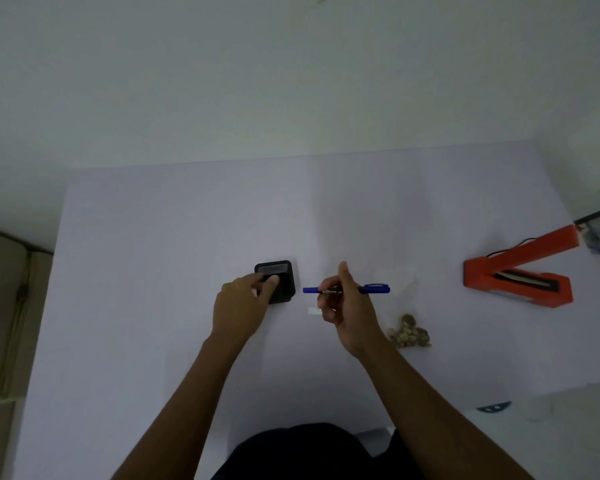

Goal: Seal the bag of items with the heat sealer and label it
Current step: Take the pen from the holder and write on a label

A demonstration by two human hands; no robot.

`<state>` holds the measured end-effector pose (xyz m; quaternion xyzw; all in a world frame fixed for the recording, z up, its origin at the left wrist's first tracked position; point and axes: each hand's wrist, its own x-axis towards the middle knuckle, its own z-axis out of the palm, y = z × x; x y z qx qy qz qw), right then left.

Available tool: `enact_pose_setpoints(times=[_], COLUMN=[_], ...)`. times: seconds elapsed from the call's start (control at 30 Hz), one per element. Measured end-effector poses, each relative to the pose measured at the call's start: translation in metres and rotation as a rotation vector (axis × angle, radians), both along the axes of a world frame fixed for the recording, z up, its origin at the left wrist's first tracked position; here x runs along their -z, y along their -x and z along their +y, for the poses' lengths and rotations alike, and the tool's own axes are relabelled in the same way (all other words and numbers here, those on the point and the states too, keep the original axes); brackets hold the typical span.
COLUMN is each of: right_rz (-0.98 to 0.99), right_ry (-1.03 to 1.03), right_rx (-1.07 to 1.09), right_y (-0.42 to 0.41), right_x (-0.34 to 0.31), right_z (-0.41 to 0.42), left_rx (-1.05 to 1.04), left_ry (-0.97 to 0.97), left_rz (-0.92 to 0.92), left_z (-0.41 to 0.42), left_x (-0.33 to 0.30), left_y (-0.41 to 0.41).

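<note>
White table (153, 237): one pen (378, 289), two hands.

Matt, smooth pale table (153, 237); black mesh pen holder (280, 277), finely perforated, dull, looking like metal; glossy blue plastic pen (374, 289) with a small shiny metal clip; orange heat sealer (520, 271), smooth plastic-looking casing with a dark matt strip; clear, faintly shiny plastic bag (400, 282); small white paper-like label (313, 310)
</note>
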<state>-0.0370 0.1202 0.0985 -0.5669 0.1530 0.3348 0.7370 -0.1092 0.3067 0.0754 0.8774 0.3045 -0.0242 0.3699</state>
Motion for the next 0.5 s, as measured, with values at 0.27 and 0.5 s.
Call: enact_pose_setpoints(times=[0.27,0.5], right_rz=[-0.052,-0.082], right_ry=[0.039,0.222], right_rx=[-0.016,-0.017], right_y=[0.002,-0.009], right_x=[-0.001,-0.009], right_z=[0.021,0.031], left_rx=[0.462,0.31], left_ry=[0.042,0.572], left_rz=[-0.196,0.021], left_z=[-0.027,-0.032], left_x=[-0.045,-0.051], left_y=[-0.002,0.009])
